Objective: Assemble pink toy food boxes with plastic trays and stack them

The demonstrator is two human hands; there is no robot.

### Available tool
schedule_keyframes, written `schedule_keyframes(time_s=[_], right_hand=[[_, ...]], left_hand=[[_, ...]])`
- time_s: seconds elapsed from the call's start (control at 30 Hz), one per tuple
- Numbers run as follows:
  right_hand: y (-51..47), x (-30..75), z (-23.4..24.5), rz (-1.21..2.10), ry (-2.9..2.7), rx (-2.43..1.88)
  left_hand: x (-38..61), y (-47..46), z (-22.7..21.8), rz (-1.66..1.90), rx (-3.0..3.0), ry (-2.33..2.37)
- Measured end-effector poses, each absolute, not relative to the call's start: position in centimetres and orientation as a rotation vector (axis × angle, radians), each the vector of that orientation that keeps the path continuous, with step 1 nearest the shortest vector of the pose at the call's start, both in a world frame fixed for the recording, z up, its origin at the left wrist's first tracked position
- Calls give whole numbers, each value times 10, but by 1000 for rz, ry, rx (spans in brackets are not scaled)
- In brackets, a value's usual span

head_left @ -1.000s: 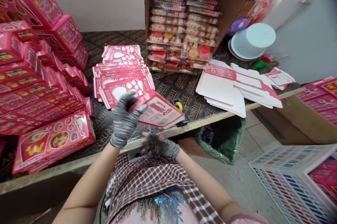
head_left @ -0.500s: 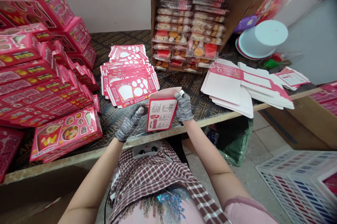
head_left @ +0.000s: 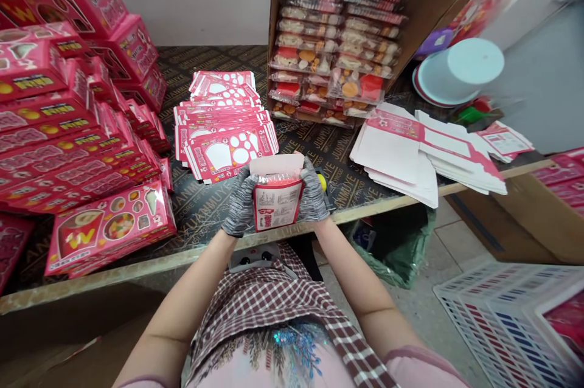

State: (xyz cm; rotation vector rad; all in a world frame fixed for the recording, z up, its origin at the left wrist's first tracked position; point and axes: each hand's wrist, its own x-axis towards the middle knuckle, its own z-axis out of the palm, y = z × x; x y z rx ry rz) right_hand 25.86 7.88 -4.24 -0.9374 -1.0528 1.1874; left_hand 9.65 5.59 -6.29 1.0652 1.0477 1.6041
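A small pink carton (head_left: pixel 277 207) stands upright at the table's front edge, its printed back toward me. Its pale top flap is raised, and something in clear plastic shows at the opening. My left hand (head_left: pixel 240 204), in a grey knit glove, is closed on the carton's left side. On the opposite side my right hand (head_left: pixel 314 194), gloved alike, grips it too. A small yellow object (head_left: pixel 322 182) peeks out beside the right hand. Just behind the carton lies a fanned pile of flat pink window cartons (head_left: pixel 228 145).
Filled pink boxes (head_left: pixel 82 151) are stacked high at the left. A large cardboard box (head_left: pixel 429 17) at the back holds rows of clear snack packs (head_left: pixel 314 59). White-backed flat cartons (head_left: pixel 395 160) lie right, near a light blue tub (head_left: pixel 474 62). A green bin bag (head_left: pixel 410 248) hangs below.
My left hand has moved right and taken hold of the carton's left side. The carton has turned to face me more squarely, and clear plastic now shows at its top.
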Motion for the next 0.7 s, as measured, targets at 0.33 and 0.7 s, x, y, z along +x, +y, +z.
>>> schedule_keyframes(time_s=[0.33, 0.7], right_hand=[[62, 275, -29, 1200, -1061, -776], [72, 289, -11, 970, -1375, -994]], left_hand=[[70, 31, -11, 1541, 1566, 1104], [70, 41, 10, 1378, 1506, 1243]])
